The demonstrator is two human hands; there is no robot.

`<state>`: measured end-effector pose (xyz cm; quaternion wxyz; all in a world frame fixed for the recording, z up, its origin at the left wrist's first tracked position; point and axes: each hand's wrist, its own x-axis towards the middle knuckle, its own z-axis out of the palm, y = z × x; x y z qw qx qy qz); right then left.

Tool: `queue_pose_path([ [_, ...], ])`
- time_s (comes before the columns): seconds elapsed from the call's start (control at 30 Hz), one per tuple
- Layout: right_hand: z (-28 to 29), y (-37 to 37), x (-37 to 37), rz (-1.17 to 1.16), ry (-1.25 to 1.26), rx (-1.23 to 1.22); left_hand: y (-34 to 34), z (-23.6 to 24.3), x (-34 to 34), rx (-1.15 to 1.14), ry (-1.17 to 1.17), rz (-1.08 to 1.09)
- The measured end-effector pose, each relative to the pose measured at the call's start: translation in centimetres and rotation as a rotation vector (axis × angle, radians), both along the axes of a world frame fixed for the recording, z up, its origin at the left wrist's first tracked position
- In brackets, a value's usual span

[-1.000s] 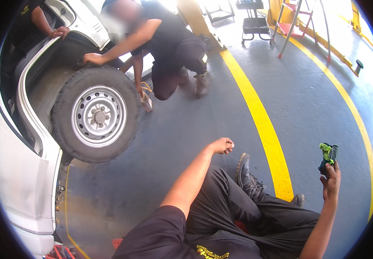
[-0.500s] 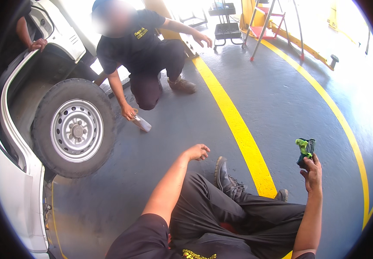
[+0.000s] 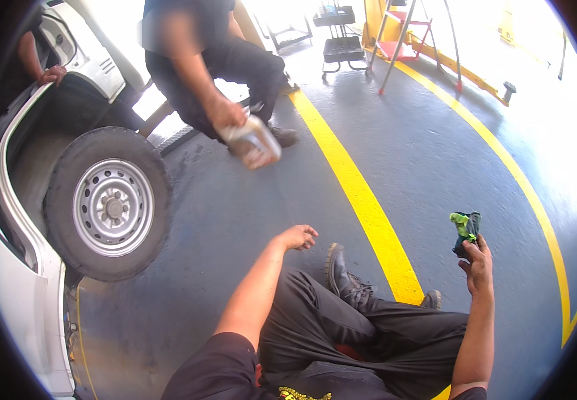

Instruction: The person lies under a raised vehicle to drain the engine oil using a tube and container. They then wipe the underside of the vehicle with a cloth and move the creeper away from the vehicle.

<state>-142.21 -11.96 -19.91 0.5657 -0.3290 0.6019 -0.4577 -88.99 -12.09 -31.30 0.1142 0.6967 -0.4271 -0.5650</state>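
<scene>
My left hand (image 3: 300, 237) hangs over the floor beside my bent knee, fingers loosely curled and apart, with no object visible in it. My right hand (image 3: 476, 267) grips a crumpled dark-green and lime-green cloth (image 3: 464, 225) upright at my right side. To my left stands a wheel (image 3: 90, 250) with a silver steel rim, at the open side of a white vehicle (image 3: 25, 313). A co-worker (image 3: 188, 93) in dark clothing, ahead of me, holds a blurred, pale, translucent container (image 3: 252, 143) above the floor.
Another person's hand (image 3: 52, 75) rests on the vehicle body. Farther back are a black tiered cart (image 3: 345, 50), a red stepladder (image 3: 388, 48) and a yellow lift post (image 3: 374, 27). Yellow lines (image 3: 342, 167) cross the grey floor. I sit low on something red, mostly hidden by my legs.
The co-worker has risen from kneeling and lifted the container from near the floor, swinging it rightward. My view has shifted a little, and my hands stay much the same.
</scene>
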Motion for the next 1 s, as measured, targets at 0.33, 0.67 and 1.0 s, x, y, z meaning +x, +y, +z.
queue_pose_path([
  [0.33, -0.9, 0.0, -1.0, 0.013, 0.021, -0.004, -0.2, 0.6, -0.9, -0.015, 0.042, 0.034],
  [0.67, -0.4, 0.2, -0.6, 0.054, 0.033, -0.010, 0.0, 0.7, -0.4, -0.009, 0.031, 0.017],
  [1.0, -0.3, 0.3, -0.4, 0.029, 0.038, -0.011, 0.1, 0.9, -0.6, -0.006, 0.028, 0.006],
])
